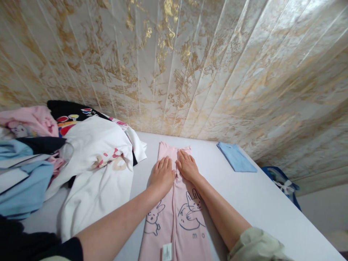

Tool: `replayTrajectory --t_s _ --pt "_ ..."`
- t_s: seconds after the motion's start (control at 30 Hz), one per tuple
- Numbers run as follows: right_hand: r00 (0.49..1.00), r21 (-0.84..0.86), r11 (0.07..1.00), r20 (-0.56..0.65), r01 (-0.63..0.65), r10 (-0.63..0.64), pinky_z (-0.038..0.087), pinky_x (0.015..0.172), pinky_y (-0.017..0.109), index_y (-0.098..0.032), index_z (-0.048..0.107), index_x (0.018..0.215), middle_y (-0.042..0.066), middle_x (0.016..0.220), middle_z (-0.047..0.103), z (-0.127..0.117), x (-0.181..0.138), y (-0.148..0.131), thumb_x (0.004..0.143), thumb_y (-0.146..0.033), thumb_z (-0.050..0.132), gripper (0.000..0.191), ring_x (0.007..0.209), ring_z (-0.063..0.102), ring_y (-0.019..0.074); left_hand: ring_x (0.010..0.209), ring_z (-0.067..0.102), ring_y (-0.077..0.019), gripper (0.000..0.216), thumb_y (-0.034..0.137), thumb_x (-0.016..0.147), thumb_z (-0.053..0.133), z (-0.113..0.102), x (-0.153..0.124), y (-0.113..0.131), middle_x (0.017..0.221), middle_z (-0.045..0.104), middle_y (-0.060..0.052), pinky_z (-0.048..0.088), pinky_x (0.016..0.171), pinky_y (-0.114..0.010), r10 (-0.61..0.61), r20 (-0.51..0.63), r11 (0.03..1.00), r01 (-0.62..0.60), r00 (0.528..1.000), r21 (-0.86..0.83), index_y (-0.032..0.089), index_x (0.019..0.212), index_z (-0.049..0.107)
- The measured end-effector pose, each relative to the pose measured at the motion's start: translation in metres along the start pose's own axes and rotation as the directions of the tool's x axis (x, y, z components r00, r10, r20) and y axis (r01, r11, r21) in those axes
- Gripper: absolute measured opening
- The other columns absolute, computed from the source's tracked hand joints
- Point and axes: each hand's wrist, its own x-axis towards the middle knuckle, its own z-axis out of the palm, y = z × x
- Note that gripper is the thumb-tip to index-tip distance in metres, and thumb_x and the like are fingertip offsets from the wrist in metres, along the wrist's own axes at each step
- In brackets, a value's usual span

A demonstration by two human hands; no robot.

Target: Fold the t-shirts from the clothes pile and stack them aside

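A pink garment (187, 226) with dark line drawings of rabbits lies lengthwise before me, its two sides meeting along a middle seam. A small white tag (166, 252) shows at its near end. On the left half, toward the far end, my left hand (162, 174) rests flat with fingers stretched out. Beside it, across the middle line, my right hand (187, 166) lies palm down on the right half, fingers extended. Neither hand grips anything. Whether the garment is a top or trousers cannot be made out.
A loose heap of clothes on the left includes a white garment (100, 145), a black one (67, 110) and light blue pieces (32, 188). A folded light blue cloth (236, 157) lies at the table's (261, 214) far right. A blue bag (284, 183) sits beyond the edge, and a patterned curtain (174, 72) hangs behind.
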Motion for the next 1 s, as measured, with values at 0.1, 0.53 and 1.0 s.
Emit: replayTrajectory --t_s 0.1,0.53,1.0 --pt "0.999 -0.013 1.000 0.039 -0.024 0.025 0.017 0.115 0.041 -0.015 0.028 0.149 0.009 0.156 0.027 0.003 0.002 -0.002 0.097 -0.038 0.034 0.058 0.143 0.023 0.0191 0.141 0.030 -0.0233 0.053 0.029 0.094 0.035 0.000 -0.002 0.000 0.152 0.036 -0.013 0.022 0.117 -0.041 0.028 0.018 0.999 -0.029 0.999 0.031 0.008 0.143 0.039" --pt "0.992 0.144 0.988 -0.125 0.047 -0.029 0.027 0.113 0.035 -0.010 0.042 0.141 0.014 0.146 0.042 -0.016 -0.032 0.001 0.096 -0.031 0.035 0.050 0.137 0.036 0.0197 0.130 0.047 -0.0162 0.045 0.015 0.092 0.030 -0.009 0.018 -0.017 0.139 0.053 -0.010 0.031 0.112 -0.028 0.028 0.079 0.979 -0.011 0.996 -0.205 0.010 0.131 0.052" --pt "0.999 0.087 0.996 -0.029 0.033 -0.031 0.018 0.115 0.044 -0.016 0.033 0.147 0.011 0.155 0.029 -0.006 -0.067 -0.022 0.096 -0.048 0.037 0.061 0.142 0.024 0.0230 0.143 0.025 -0.0241 0.053 0.034 0.093 0.035 0.004 0.004 -0.016 0.155 0.032 -0.010 0.016 0.117 -0.047 0.087 0.070 0.996 -0.086 0.994 -0.007 0.017 0.143 0.036"
